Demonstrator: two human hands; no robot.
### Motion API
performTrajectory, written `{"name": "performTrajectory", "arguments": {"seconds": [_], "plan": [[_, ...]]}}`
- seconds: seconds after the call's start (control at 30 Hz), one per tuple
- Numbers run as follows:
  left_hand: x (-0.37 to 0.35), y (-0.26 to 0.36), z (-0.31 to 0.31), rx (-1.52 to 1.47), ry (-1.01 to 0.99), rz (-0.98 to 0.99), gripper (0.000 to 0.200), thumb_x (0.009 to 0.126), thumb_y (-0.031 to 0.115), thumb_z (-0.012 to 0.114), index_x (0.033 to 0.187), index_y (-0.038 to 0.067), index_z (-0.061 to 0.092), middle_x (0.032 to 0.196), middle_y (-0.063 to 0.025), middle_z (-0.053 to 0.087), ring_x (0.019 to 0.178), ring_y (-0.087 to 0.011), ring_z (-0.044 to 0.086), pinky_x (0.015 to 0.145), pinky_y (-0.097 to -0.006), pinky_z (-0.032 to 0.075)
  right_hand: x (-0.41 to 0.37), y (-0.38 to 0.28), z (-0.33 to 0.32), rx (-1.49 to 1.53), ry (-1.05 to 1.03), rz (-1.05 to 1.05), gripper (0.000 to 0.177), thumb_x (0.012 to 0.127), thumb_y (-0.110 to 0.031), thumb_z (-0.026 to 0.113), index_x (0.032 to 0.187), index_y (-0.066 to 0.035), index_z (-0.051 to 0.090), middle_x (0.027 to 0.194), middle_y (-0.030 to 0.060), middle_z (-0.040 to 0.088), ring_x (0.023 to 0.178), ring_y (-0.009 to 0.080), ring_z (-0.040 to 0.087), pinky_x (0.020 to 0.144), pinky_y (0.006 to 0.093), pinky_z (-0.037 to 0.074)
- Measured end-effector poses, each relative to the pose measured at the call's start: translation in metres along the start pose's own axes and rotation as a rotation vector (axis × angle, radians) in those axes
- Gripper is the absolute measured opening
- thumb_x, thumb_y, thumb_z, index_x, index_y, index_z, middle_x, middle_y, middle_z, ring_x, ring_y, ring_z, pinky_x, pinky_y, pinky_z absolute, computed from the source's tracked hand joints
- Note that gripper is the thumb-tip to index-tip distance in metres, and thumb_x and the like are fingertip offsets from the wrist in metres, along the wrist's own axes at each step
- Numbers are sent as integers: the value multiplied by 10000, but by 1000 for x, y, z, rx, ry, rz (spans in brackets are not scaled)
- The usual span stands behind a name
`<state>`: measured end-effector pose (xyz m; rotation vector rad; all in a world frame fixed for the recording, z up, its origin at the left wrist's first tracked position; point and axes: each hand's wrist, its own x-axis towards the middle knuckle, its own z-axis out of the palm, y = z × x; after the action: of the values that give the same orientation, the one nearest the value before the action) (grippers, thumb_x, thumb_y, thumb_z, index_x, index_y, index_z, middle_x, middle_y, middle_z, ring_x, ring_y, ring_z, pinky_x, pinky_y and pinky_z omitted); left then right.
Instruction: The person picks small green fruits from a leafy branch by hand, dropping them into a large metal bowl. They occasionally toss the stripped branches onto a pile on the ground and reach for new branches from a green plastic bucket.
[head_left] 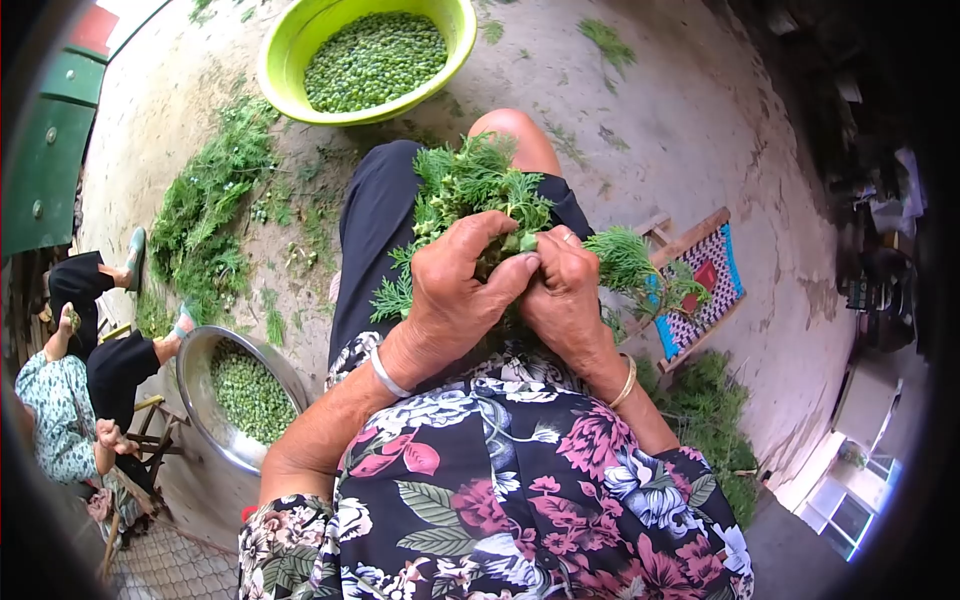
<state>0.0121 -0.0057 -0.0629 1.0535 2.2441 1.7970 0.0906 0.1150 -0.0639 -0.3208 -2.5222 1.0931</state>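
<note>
Over my lap, my left hand (462,275) is closed around a bunch of leafy conifer sprigs (470,180), its thumb pointing toward my right hand. Flat, feathery green foliage fans out beyond my knuckles. My right hand (562,285) is closed too, its fingertips pinching at a small green cone (526,242) between the two hands. Another conifer sprig (625,262) sticks out to the right from behind my right hand. The fingertips of both hands nearly meet. Some of the stems are hidden under my fingers.
A yellow-green basin (285,60) of green cones stands ahead, and a metal basin (283,372) of them at left. Cut branches (205,220) lie on the floor. A low woven stool (700,290) stands right. Another person (70,400) sits at left.
</note>
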Motion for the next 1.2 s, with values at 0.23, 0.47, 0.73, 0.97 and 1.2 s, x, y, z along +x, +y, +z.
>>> {"name": "performTrajectory", "arguments": {"seconds": [0.23,0.47,0.73,0.97,1.2], "plan": [[10,9,-26,-594,-183,-664,174,800,31,696,953,-30,640,672,-44,601,532,-67,555,409,-247,437,0,1,-8,206,-64,44,89,702,70,601,769,14,618,697,152,597,696,330,560,642,392,446],[5,-9,-32,-1240,-103,-969,169,825,7,667,985,-30,626,701,-46,605,523,-90,548,385,-230,446,1,2,-15,261,-147,19,70,752,-15,699,780,20,645,714,142,620,687,304,587,631,378,460],[4,-14,-27,88,15,-11,173,801,-49,634,972,-70,626,702,-67,626,499,-87,569,419,-223,442,1,0,-14,196,-100,55,83,762,-10,703,766,21,626,696,139,602,659,289,561,610,376,438],[-2,-33,-41,-1228,-161,-894,311,832,42,593,1129,-47,563,849,-197,630,547,-160,551,401,-247,460,-2,2,-16,256,-94,75,107,736,46,697,775,8,604,661,117,558,638,280,521,594,367,422],[21,0,-66,-1239,-11,-592,130,919,86,603,1027,18,581,872,-169,653,606,-102,575,405,-184,402,-4,4,-14,262,-84,68,119,735,64,683,794,3,600,673,111,549,652,284,519,597,372,423]]}}
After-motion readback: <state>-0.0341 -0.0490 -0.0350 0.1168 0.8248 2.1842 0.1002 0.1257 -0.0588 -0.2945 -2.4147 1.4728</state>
